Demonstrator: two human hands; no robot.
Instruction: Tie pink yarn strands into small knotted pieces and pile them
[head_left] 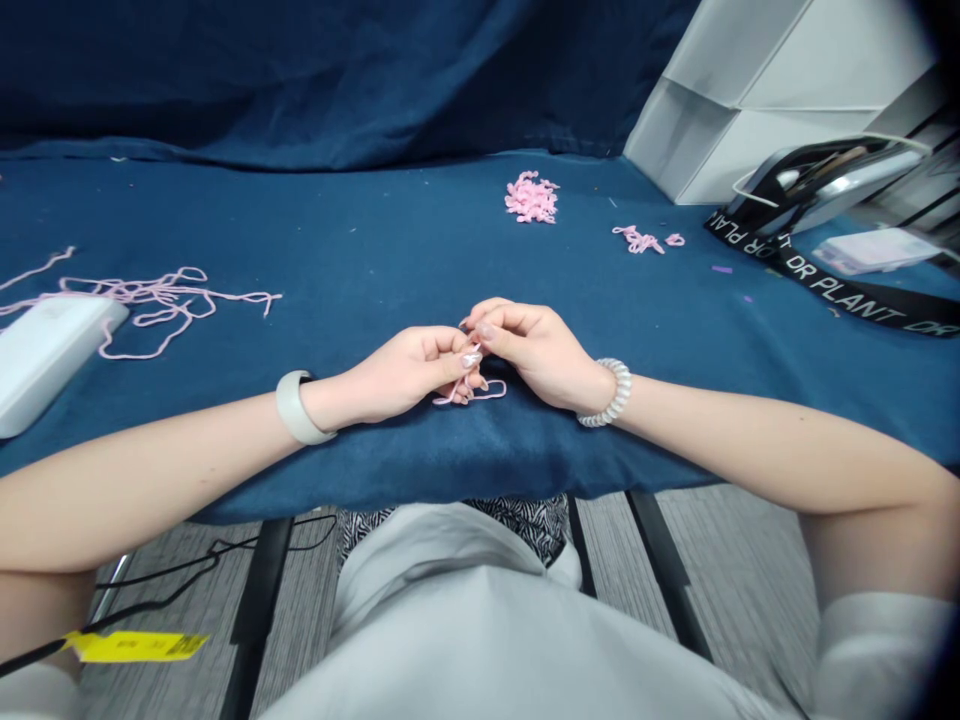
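Head view: left hand [409, 378] and right hand [546, 358] fingers pinch pink yarn [491, 396] near the worktop [360, 270] edge; black bag [763, 196] contents unclear.

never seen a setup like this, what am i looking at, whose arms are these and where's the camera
There's no machine here, just a person's bare arms. The single picture comes from a camera worn on their head, looking forward and down, so you see roughly what they see.

The left hand, with a pale grey band at its wrist, and the right hand, with a shiny coiled bracelet, meet in the middle, pinching a thin pink yarn strand at their fingertips.

On the dark blue cloth lie a loose tangle of long pink yarn beside a white box-shaped object, a compact pile of pink pieces farther back, and a smaller pink cluster to its right.
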